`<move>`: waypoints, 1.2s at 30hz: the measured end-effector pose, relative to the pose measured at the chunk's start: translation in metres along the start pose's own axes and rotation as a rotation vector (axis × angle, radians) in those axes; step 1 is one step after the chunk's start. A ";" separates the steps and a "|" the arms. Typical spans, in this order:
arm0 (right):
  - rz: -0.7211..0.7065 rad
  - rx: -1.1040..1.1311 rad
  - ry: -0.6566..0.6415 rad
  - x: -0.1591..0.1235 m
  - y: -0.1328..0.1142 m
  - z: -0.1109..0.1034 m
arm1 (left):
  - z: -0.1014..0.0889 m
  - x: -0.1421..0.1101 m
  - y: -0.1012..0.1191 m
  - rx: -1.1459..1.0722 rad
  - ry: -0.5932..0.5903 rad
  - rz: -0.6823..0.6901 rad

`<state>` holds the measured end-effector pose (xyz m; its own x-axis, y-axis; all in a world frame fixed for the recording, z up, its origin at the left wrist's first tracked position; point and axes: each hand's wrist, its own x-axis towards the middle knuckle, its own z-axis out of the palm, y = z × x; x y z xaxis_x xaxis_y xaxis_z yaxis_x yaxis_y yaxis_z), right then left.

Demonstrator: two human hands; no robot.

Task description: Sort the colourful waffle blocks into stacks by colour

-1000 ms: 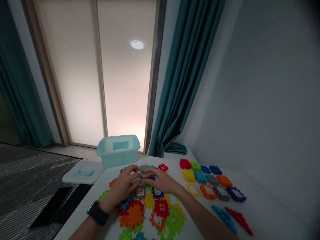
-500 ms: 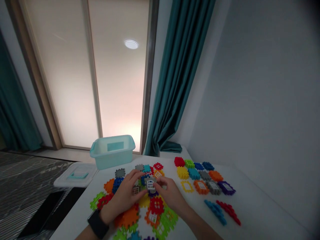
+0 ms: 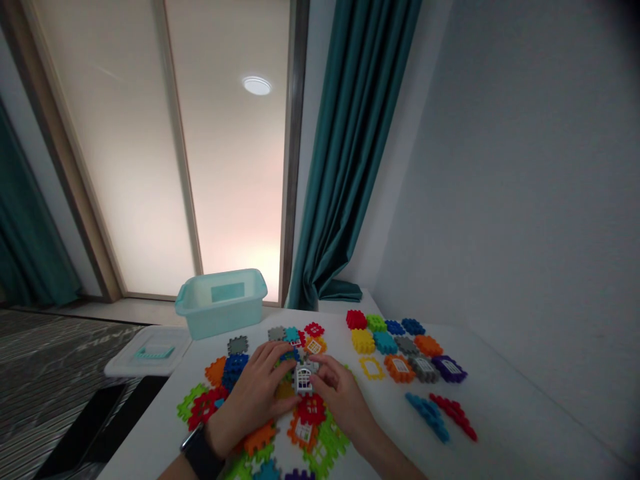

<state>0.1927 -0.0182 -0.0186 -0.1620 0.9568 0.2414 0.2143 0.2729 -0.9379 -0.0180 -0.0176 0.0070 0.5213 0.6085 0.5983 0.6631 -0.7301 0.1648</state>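
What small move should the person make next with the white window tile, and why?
Probably press the white window tile firmly against the grey tile beside it. The two appear to meet between the hands, with the right hand at the white tile and the left hand close by to steady them.

We face a tall frosted panel (image 3: 235, 167) at the far side, with a round light (image 3: 257, 85), perhaps a reflection, glowing on it. Teal curtains (image 3: 355, 160) hang beside it, a white wall (image 3: 500, 167) runs right, and dark striped carpet (image 3: 50, 340) lies left.
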 end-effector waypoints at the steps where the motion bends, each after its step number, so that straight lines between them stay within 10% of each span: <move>1: -0.056 -0.063 0.019 -0.002 -0.002 -0.002 | 0.000 0.000 0.000 0.012 0.000 0.007; 9: -0.495 -0.521 -0.072 -0.017 -0.010 -0.022 | -0.007 0.000 -0.001 0.060 -0.028 0.012; 36: -0.588 -0.682 0.070 -0.021 -0.011 -0.014 | 0.000 -0.004 0.003 -0.064 0.079 -0.026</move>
<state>0.2075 -0.0400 -0.0101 -0.3713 0.6416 0.6711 0.6435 0.6989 -0.3122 -0.0188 -0.0223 0.0052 0.4585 0.6032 0.6527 0.6392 -0.7341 0.2294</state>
